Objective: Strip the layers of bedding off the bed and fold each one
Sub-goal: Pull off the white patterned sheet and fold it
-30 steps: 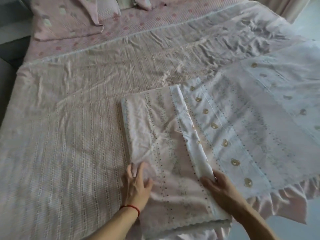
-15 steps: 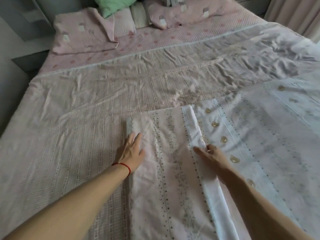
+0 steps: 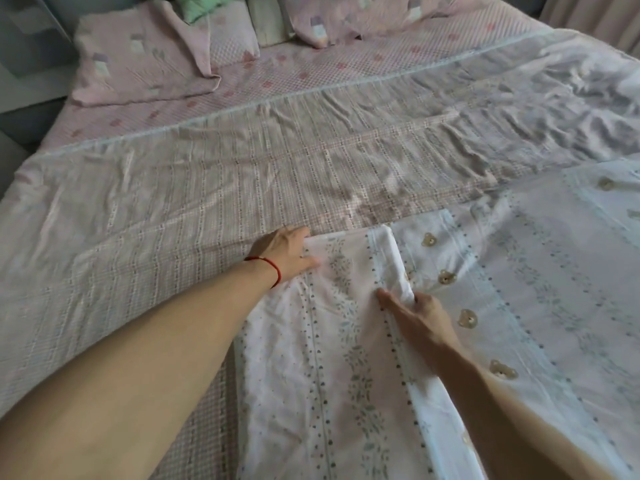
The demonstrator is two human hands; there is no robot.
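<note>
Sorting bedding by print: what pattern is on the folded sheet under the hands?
White folded sheet with dotted and leafy floral stripes, seen in the head view.

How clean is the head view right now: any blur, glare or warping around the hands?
Head view: soft, dim light, no glare; left hand and right hand on the folded sheet read slightly soft; wide-angle stretch swells the near forearms; the far pillows look hazy.

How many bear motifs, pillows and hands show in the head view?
Bear motifs on the white sheet: 5
Pink pillows: 2
Green pillow: 1
Hands: 2, left hand, right hand
Total: 10
</note>
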